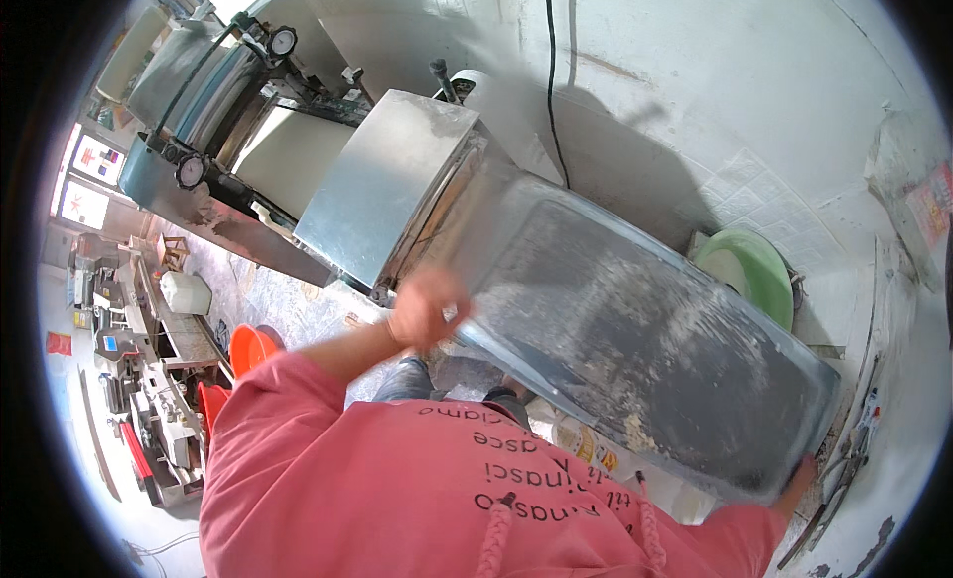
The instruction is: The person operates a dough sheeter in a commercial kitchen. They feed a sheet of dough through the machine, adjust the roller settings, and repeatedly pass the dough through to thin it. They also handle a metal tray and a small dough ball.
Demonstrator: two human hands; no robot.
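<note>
A long grey metal tray [595,310], with whitish powdery residue on its floor, slants across the view before me. My left hand [430,308] is blurred by motion, fingers curled, near the tray's upper left end; whether it holds anything is unclear. A pale blurred streak crosses the tray end above it. My right hand [802,475] is at the tray's lower right corner, its fingers mostly hidden, so its grip cannot be made out. Adjoining the tray's upper left end is a roller machine with a shiny sheet-metal cover [391,179] and dial handwheels [191,171].
A green basin [756,272] stands between tray and wall. A black cable [552,94] hangs down the wall. On the left are an orange bucket [249,348], a white plastic jug [185,293] and a bench [175,336] beside several machines. Printed sacks [588,444] lie below the tray.
</note>
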